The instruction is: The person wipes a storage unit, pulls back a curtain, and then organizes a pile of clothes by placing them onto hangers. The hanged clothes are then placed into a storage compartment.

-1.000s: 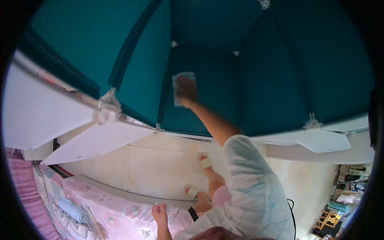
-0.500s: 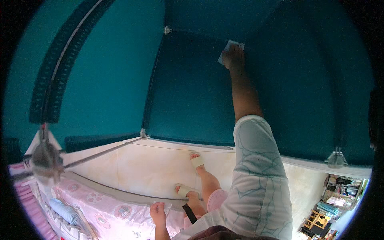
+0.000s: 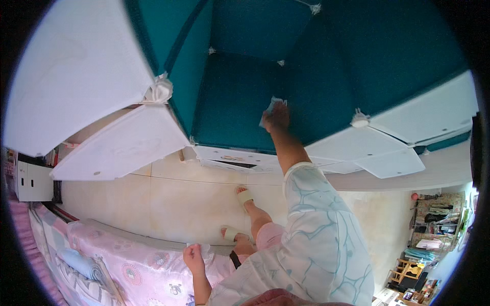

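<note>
My right hand (image 3: 278,116) is closed on a crumpled white wipe (image 3: 265,120), reaching into a teal cube cabinet (image 3: 229,99). The wipe lies against the teal inner panel near a corner; exact contact cannot be told. Low at my left side, my left hand (image 3: 194,258) is closed, its fingers pinched together above the pink bed cover (image 3: 148,260). Something thin and whitish shows beside those fingers, too small to name. White corner connectors (image 3: 360,119) join the cabinet's panels.
White cabinet doors (image 3: 122,145) stand swung out at the left, with more white panels (image 3: 352,145) at the right. A rolled blue cloth (image 3: 79,263) rests on the bed. Shelves with clothes and small goods (image 3: 431,224) stand at the far right, beyond the pale tiled floor (image 3: 189,199).
My view has drawn back from the cabinet, so the white doors now show. The right hand with the wipe appears lower and nearer. The left hand stays low and closed.
</note>
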A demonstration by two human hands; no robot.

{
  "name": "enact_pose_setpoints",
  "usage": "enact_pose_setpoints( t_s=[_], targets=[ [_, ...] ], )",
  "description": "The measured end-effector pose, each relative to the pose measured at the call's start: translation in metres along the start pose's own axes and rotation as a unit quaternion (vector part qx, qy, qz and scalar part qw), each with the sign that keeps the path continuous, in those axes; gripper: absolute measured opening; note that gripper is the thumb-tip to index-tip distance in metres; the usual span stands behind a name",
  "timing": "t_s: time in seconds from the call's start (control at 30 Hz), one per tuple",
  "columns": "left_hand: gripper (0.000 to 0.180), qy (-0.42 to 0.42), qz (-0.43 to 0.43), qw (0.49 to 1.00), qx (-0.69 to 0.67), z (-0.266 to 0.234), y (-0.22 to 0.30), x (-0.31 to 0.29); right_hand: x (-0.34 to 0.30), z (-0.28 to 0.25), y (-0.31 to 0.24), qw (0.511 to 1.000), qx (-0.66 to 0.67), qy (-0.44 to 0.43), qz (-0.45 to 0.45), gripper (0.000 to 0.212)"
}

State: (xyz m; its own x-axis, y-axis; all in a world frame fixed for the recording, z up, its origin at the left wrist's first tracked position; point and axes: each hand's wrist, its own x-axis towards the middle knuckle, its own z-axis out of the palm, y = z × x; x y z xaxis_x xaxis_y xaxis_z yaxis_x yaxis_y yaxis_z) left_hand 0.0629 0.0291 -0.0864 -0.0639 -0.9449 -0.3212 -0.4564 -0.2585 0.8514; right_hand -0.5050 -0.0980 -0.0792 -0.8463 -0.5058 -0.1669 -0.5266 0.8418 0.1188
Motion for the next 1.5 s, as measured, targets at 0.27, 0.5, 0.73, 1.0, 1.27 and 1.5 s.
enact_pose_setpoints(
  t_s=[0.27,0.5,0.73,1.0,1.27,1.5],
  targets=[
    [0.017,0.014,0.040,0.998,0.037,-0.056,-0.008,-0.024,-0.070,0.043,0.056,0.973,-0.189,0.022,-0.132,0.038],
    [0.016,0.066,0.028,0.997,-0.003,-0.090,-0.023,-0.054,-0.084,-0.036,0.065,0.976,-0.091,-0.095,-0.176,0.022],
    [0.011,0.097,0.024,0.994,-0.033,-0.097,-0.045,-0.064,-0.073,-0.350,0.061,0.821,-0.311,0.362,-0.312,0.015],
    [0.016,0.135,-0.014,0.991,-0.002,-0.075,-0.025,-0.071,-0.025,-0.369,0.063,0.848,-0.505,0.159,-0.010,0.058],
    [0.014,0.165,-0.026,0.985,0.048,-0.020,-0.015,-0.062,0.085,-0.353,0.052,0.843,-0.530,0.073,-0.056,0.065],
    [0.012,0.213,0.001,0.977,0.017,0.038,0.034,-0.036,0.175,-0.337,0.056,0.907,-0.382,0.151,-0.091,0.051]
  ],
)
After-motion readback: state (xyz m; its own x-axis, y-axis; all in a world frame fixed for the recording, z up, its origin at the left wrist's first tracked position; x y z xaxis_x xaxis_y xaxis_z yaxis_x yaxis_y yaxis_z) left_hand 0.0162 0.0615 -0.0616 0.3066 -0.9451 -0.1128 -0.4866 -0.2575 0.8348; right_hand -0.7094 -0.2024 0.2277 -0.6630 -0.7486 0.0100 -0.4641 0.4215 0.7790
